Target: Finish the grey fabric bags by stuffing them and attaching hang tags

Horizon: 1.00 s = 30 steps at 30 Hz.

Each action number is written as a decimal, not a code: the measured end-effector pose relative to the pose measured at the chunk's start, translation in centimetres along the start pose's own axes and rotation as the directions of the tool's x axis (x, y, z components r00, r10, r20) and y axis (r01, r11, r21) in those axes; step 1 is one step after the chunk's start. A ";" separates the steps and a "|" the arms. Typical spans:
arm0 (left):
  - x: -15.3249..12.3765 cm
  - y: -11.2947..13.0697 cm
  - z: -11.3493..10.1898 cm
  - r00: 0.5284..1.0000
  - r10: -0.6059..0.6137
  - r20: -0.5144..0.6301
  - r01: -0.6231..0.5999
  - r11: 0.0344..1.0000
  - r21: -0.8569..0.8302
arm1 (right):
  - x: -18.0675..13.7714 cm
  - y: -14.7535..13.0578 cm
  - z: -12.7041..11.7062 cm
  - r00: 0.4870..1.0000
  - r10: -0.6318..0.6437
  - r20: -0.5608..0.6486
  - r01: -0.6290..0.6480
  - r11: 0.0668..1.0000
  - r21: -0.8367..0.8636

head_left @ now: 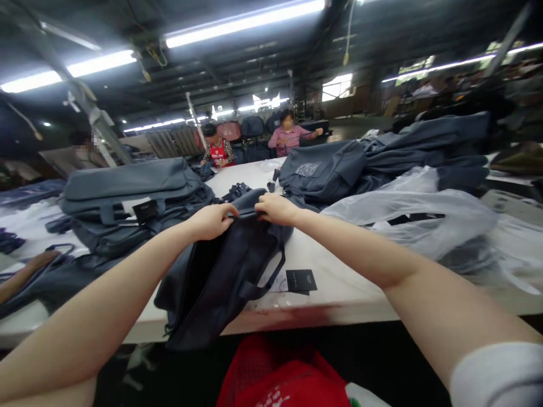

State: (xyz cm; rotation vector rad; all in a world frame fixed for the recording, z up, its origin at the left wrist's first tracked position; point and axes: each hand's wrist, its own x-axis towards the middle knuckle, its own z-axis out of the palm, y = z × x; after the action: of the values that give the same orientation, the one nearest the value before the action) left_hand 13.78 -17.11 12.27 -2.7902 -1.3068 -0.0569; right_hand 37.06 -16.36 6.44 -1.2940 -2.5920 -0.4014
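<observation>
A dark navy bag (237, 271) lies at the table's front edge, its long opening gaping toward the left and its near end hanging over the edge. My left hand (212, 221) pinches the far end of the opening's rim. Close beside it, my right hand (276, 208) has its fingers closed on the same rim. A carry strap (263, 288) loops off the bag's right side. Next to that strap, a black hang tag (301, 280) rests on the white tabletop, partly over a paler tag.
Stacked blue-grey bags (131, 181) stand at left, with another person's hand (42, 259) near them. More bags (322, 164) are piled at right behind clear plastic wrapping (416, 215). Two people sit across the white table (339, 305).
</observation>
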 end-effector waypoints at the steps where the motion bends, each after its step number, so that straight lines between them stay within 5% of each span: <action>1: -0.3 0.1 0.0 1.000 0.000 -0.011 -0.001 0.999 -0.044 | -0.2 0.0 0.0 1.000 -0.007 -0.003 0.007 1.000 -0.006; 8: -3.8 1.3 1.1 0.981 -0.133 -0.139 0.121 0.988 -0.093 | -0.4 1.6 -0.1 0.999 0.016 -0.049 -0.017 1.000 -0.011; 12: -9.9 -3.1 2.7 0.948 -0.263 -0.177 0.212 0.941 -0.264 | -0.2 3.7 -0.2 0.989 0.109 -0.104 -0.113 0.993 -0.036; 14: -14.5 -6.6 4.9 0.923 -0.362 -0.131 0.279 0.864 -0.419 | -0.2 4.7 -0.1 0.983 0.138 -0.122 -0.145 0.988 -0.056; 17: -21.0 -10.6 9.9 0.814 -0.580 -0.031 0.464 0.681 -0.567 | 0.3 5.6 0.3 0.982 0.146 -0.117 -0.155 0.985 -0.070; 20: -24.2 -10.6 14.5 0.718 -0.695 0.045 0.556 0.534 -0.637 | 1.4 5.6 0.9 0.987 0.137 -0.085 -0.142 0.988 -0.066; 22: -23.7 -8.7 15.8 0.629 -0.769 -0.115 0.592 0.569 -0.570 | 2.4 5.2 1.0 0.979 0.192 -0.072 -0.196 0.979 -0.055; 24: -21.4 -6.4 15.5 0.601 -0.688 -0.407 0.541 0.725 -0.426 | 3.0 4.3 0.4 0.951 0.298 -0.077 -0.301 0.953 -0.032; 27: -16.3 -4.4 13.8 0.672 -0.410 -0.617 0.368 0.908 -0.202 | 2.1 0.6 -0.8 0.887 0.408 -0.215 -0.402 0.913 0.071; 28: -14.5 -4.3 13.5 0.691 -0.377 -0.617 0.346 0.921 -0.176 | 1.1 -1.6 -1.0 0.867 0.395 -0.303 -0.373 0.919 0.129; 30: -11.4 -4.9 13.3 0.696 -0.396 -0.599 0.361 0.914 -0.184 | -2.3 -7.6 -0.3 0.912 0.251 -0.325 -0.163 0.948 0.275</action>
State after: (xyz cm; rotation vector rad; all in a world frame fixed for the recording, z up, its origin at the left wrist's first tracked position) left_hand 2.81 -21.83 -1.49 -2.1398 -1.6341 -0.9643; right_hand 32.33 -22.47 4.88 -1.2613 -2.1019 -0.2437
